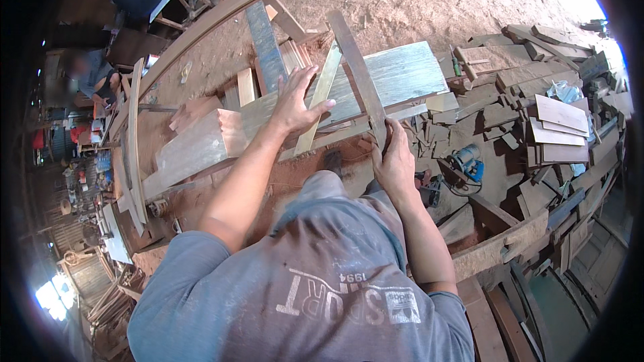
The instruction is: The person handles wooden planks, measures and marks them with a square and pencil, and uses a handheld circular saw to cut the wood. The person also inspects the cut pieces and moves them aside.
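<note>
My right hand (396, 159) is closed round the near end of a narrow brown wooden slat (359, 67). The slat slants away over a wide pale plank (406, 77) lying across the bench. Fingers spread, my left hand (295, 104) is over the plank's left part, its thumb reaching across a thinner, lighter slat (323, 84). Whether that thumb touches the lighter slat, I cannot tell. Just beyond my left fingers lies a grey-blue board (265, 43). A pale board with a rough end (201, 142) is left of my left hand.
A long curved-looking beam (221, 17) crosses at the far left. On the right lie a blue power tool (467, 161), stacked boards (561, 127) and many offcuts. Sawdust (429, 0) covers the ground beyond the bench. Another person (100, 77) sits at the far left.
</note>
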The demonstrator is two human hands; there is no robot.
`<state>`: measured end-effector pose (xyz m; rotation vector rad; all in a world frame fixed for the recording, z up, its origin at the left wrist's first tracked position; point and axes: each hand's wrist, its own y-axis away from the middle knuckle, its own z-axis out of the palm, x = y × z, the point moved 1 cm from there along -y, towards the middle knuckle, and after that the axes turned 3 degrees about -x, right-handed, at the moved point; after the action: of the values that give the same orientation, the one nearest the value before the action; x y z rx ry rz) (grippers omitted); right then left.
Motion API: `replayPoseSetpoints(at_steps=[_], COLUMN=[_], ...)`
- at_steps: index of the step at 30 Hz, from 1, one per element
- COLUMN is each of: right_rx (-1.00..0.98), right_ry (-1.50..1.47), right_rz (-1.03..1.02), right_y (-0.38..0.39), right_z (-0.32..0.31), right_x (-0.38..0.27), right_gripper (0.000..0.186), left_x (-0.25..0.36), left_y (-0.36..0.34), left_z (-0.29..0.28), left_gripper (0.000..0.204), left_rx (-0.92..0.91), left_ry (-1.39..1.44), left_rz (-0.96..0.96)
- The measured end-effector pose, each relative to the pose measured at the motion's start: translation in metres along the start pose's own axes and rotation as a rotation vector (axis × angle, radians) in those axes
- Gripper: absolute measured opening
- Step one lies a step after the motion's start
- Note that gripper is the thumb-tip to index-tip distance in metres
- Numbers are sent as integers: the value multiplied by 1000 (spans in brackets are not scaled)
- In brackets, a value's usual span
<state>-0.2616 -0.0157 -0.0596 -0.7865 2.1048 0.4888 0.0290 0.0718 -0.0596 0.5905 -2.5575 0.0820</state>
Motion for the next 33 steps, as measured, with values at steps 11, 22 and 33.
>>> replayPoseSetpoints(at_steps=[11, 22, 33], right_rx=[11, -6, -25], right_ry=[-43, -218, -234], right_rz=[-54, 68, 97], right_y=[-27, -26, -26], right_z=[-4, -8, -10], right_x=[12, 15, 12], right_gripper=[69, 62, 61], left_x=[-7, -13, -12], left_y=[1, -2, 0], left_z=[29, 32, 30], left_gripper=[81, 73, 72], left_rx=[106, 95, 101], left_ry=[-201, -150, -156], left_rz=[22, -3, 9])
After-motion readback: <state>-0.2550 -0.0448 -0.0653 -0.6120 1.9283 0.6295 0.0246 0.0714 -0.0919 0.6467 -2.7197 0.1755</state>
